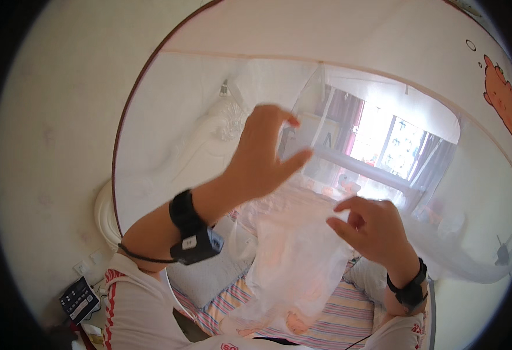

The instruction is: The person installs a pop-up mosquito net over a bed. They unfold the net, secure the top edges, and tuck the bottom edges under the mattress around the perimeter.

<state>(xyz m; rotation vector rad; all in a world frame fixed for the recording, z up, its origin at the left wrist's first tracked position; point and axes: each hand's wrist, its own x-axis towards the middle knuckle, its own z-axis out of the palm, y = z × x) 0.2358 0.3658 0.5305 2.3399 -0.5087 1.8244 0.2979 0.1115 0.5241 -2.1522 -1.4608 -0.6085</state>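
A domed mosquito net with a pale pink upper band and a dark rim arches in front of me. My left hand is raised before its sheer mesh, thumb and fingers spread apart around nothing. Lower and to the right, my right hand has curled fingers, with a small gap between thumb and forefinger and nothing visible between them. Loose sheer netting hangs in folds between and below my hands, over the bed. Whether either hand touches the mesh I cannot tell.
Striped bedding and a grey pillow lie below. A white carved headboard shows through the mesh, as does a bright window with curtains. A black telephone-like device stands at lower left beside the wall.
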